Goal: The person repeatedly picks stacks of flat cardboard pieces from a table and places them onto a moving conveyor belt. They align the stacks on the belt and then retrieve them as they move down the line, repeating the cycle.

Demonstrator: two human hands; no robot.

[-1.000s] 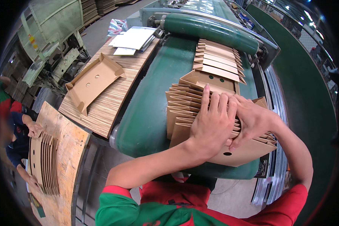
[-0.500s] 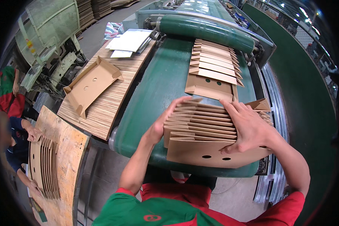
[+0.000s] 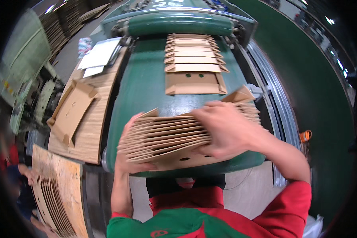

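A bundle of folded cardboard boxes (image 3: 168,137) stands on edge at the near end of the green conveyor belt (image 3: 137,93). My left hand (image 3: 127,152) wraps round the bundle's left end, fingers behind and thumb along the front. Across its top toward the right lies my right hand (image 3: 222,129), with the fingers over the far side and the thumb on the front panel. The front panel has dark round holes, one partly covered by my right hand. Farther up the belt, a row of overlapping folded boxes (image 3: 194,83) comes from under a green roller (image 3: 180,24).
Left of the belt, a wooden-topped table (image 3: 93,131) carries an opened cardboard tray (image 3: 73,107) and white sheets (image 3: 101,53). At lower left, a co-worker's hands hold another cardboard bundle (image 3: 55,206) on a plywood board (image 3: 69,170). Metal rails (image 3: 279,107) run along the right.
The view has turned, so the belt appears farther left. My left hand has moved down and round the bundle's left end; the bundle's top edges now sit closer together.
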